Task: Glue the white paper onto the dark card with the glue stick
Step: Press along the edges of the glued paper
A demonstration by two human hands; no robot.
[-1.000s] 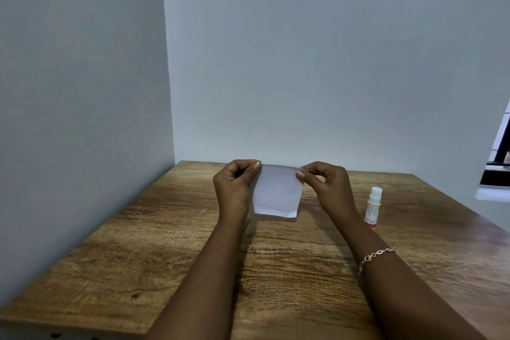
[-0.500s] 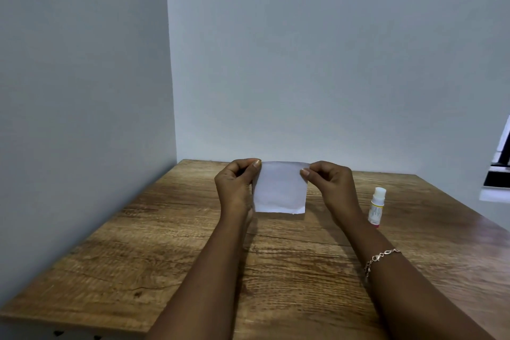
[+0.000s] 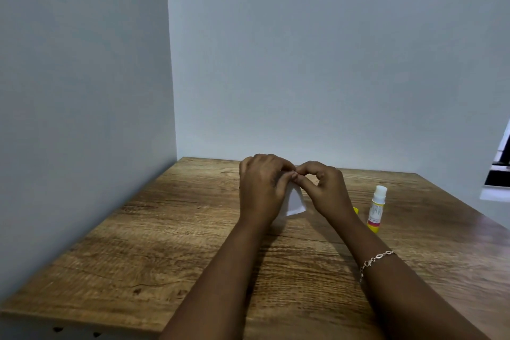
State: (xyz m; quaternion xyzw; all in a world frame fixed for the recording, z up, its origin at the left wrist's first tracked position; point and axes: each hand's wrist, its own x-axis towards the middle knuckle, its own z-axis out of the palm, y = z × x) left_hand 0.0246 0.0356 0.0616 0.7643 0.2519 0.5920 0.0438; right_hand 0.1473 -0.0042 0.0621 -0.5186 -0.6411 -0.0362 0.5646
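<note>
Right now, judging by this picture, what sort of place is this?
Probably a small craft or desk corner indoors: a wood-grain table set against two bare pale walls, a glue stick standing on it, white paper pinched by left hand and right hand.

A plain room corner: wooden table (image 3: 165,257) against two pale grey walls (image 3: 317,63).

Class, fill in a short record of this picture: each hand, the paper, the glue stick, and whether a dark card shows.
left hand: pinches the white paper at its top
right hand: pinches the same top, fingertips meeting the left's
white paper: hangs between the hands, partly hidden
glue stick: upright on the table, right of the right hand
dark card: not in view
</note>
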